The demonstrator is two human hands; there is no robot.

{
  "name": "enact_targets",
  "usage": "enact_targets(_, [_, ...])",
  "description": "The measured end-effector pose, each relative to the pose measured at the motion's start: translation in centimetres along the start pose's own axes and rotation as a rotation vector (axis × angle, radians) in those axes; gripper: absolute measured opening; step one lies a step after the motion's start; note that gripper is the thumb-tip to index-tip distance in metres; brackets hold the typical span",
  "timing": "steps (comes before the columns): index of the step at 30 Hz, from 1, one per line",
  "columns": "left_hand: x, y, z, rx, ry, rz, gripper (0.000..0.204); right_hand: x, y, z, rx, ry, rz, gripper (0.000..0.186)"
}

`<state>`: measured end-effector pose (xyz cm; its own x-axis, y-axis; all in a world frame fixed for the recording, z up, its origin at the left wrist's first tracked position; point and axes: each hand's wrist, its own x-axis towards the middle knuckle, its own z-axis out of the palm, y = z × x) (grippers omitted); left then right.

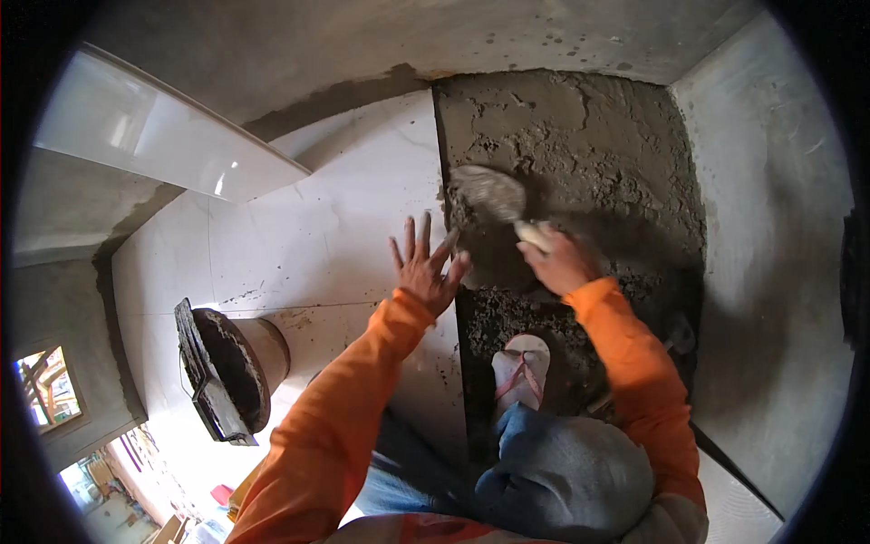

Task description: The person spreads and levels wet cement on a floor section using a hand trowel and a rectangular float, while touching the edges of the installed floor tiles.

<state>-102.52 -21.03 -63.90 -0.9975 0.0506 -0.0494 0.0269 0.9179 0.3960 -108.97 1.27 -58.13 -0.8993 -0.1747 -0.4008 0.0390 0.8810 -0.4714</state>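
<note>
My right hand [564,263] is wrapped round the pale handle of a trowel [489,192]. Its mortar-smeared blade, blurred by motion, lies over the wet grey mortar [580,136] close to the tile edge. Fingers spread, my left hand [426,272] is at the border of the white floor tiles [317,240] and holds nothing. Whether its palm rests on the tile I cannot tell. The mortar is rough and lumpy, spreading from the tile edge to the right wall.
A mortar-crusted bucket [275,354] stands on the tiles at left, a dark flat tool [204,381] against its mouth. A glossy white panel [172,127] slants in at upper left. My sandalled foot [523,372] is beside the tile edge. Grey walls [770,227] enclose the corner.
</note>
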Motion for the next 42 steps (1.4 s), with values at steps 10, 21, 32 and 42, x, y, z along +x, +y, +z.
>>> enact_targets(10, [-21.2,-3.3,-12.4,0.004,-0.152,-0.102,0.039,-0.2,6.7,-5.3,-0.376,-0.37,-0.475,0.049])
enact_targets(21, [-21.3,-4.0,-10.7,0.009,0.025,-0.255,0.034,16.1,1.6,-10.0,-0.36,-0.293,-0.463,0.054])
enact_targets(32, [-18.0,-3.6,-10.9,0.171,-0.245,-0.285,0.055,13.1,4.4,-6.5,-0.275,-0.282,-0.486,0.05])
enact_targets(42, [-10.6,-4.7,-2.2,0.099,-0.322,-0.281,0.071,15.1,2.0,-9.6,-0.341,-0.296,-0.383,0.062])
